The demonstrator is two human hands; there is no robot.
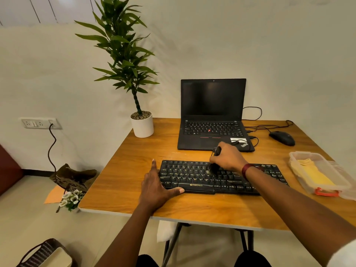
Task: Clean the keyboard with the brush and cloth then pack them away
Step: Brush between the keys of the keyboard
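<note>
My right grip (228,158) clamps the brush (212,168), bristles on the middle keys of the keyboard (192,180). My left grip (156,184), fingers straight, braces its 9 o'clock end. The yellow cloth (314,174) lies in the plastic container (300,157) at 3 o'clock.

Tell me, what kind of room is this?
Probably a work corner in a home or small office. A wooden table holds an open laptop, a mouse and a black keyboard, and a potted plant stands by the plain wall.
</note>
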